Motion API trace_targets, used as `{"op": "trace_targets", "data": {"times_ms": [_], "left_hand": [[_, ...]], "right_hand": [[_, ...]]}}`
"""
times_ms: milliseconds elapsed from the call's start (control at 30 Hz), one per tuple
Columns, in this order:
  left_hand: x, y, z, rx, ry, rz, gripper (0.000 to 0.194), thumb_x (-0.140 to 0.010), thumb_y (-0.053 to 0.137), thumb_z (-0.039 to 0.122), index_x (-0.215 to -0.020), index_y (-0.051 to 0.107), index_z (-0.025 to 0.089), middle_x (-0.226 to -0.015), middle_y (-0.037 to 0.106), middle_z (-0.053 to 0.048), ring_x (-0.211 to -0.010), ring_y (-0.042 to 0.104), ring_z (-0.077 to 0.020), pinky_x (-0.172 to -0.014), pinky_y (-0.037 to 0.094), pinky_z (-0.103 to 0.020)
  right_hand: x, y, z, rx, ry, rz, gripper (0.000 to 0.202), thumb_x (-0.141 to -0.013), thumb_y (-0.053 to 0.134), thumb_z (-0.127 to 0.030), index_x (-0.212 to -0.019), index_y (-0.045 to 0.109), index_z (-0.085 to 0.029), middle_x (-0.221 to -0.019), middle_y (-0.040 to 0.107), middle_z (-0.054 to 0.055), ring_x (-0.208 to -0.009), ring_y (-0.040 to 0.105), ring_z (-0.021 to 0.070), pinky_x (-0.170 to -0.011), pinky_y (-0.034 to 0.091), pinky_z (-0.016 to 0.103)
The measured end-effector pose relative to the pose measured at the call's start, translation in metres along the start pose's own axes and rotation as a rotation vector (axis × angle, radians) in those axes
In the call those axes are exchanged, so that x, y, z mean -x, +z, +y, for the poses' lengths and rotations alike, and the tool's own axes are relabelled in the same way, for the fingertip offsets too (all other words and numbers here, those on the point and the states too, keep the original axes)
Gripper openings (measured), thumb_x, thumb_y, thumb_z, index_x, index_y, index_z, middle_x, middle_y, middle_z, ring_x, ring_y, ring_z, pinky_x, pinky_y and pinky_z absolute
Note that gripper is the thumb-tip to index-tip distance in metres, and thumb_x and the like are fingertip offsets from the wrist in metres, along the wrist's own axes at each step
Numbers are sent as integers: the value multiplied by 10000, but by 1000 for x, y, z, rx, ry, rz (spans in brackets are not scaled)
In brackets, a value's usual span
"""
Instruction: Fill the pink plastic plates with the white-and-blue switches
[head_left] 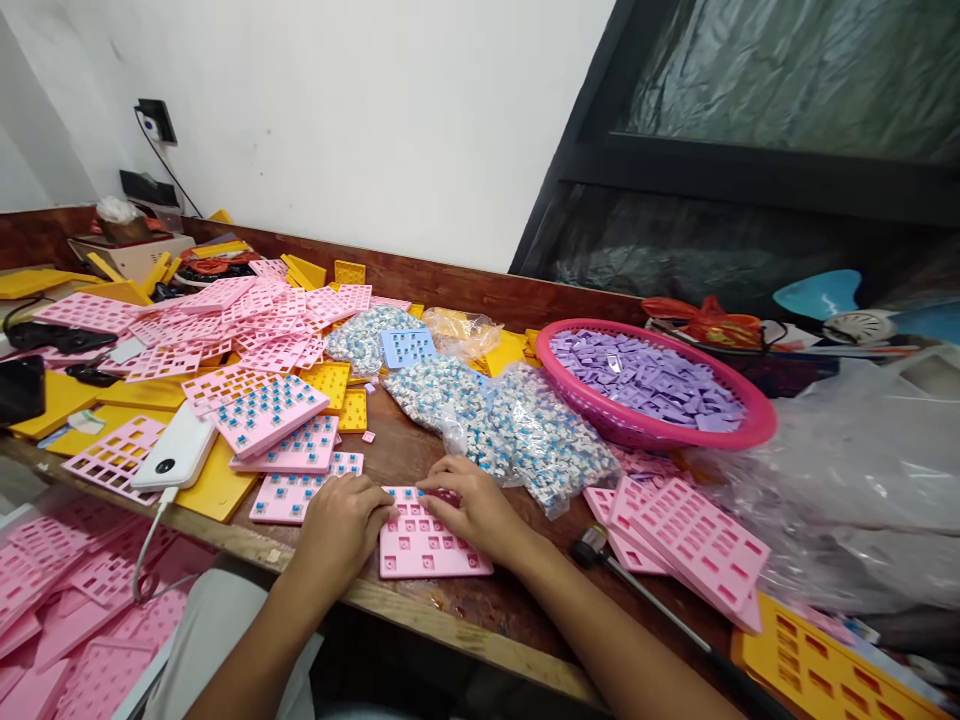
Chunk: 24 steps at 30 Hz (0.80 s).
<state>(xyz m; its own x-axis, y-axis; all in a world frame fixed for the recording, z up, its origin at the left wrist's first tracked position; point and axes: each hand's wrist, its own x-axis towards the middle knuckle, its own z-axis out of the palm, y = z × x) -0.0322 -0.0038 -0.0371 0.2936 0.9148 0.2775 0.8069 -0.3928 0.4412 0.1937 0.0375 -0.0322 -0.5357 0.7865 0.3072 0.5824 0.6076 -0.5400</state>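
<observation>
A pink panel (439,553) with square sockets lies flat at the table's front edge, with a few blue-and-white switches in its top row. My left hand (346,520) is at the panel's upper left corner, fingers bent and pressed together; whatever they hold is hidden. My right hand (469,505) rests over the panel's upper right part, its fingers curled down near the top row; anything between them is too small to make out. Bags of blue-and-white switches (480,415) lie just behind. Left of the panel are stacked pink panels (274,415) fitted with blue switches.
A pink basket (761,415) of purple pieces stands at the right. Pink panels (701,540), a long-shafted tool (660,605) and a yellow panel (825,665) lie at the front right. A white power bank (176,450) with a cable sits left, before heaped pink plates (247,310).
</observation>
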Motion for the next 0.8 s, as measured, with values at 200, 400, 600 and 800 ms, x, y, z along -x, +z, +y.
{"op": "trace_targets", "data": {"times_ms": [200, 400, 600, 800], "left_hand": [[-1, -4, 7, -98, -6, -42, 155, -954, 620, 249, -863, 744, 234, -879, 704, -31, -896, 634, -238, -797, 423, -381], [3, 2, 7, -91, -11, 24, 124, -946, 631, 258, -854, 711, 235, -892, 711, -21, -886, 622, -218, -780, 441, -355], [10, 3, 25, -343, 104, -1, 157, -957, 600, 268, -878, 719, 202, -926, 703, -75, -935, 595, -289, -811, 429, -428], [16, 2, 42, -428, 127, -54, 153, -928, 635, 293, -906, 727, 173, -923, 696, -103, -913, 599, -307, -814, 425, -451]], "right_hand": [[0, -7, 1, 11, -18, -50, 151, -950, 643, -253, -1013, 778, -228, -989, 686, 67, -937, 620, 211, -848, 475, 356], [3, -1, 1, 155, -76, 5, 173, -973, 619, -293, -1024, 772, -231, -1001, 696, 79, -954, 612, 229, -857, 465, 380], [5, 5, 1, 193, -79, 0, 144, -970, 615, -247, -1004, 750, -210, -973, 690, 78, -930, 612, 217, -838, 461, 362], [5, -3, 1, 123, -87, 15, 130, -960, 624, -259, -984, 743, -213, -984, 699, 68, -930, 626, 210, -858, 469, 355]]}}
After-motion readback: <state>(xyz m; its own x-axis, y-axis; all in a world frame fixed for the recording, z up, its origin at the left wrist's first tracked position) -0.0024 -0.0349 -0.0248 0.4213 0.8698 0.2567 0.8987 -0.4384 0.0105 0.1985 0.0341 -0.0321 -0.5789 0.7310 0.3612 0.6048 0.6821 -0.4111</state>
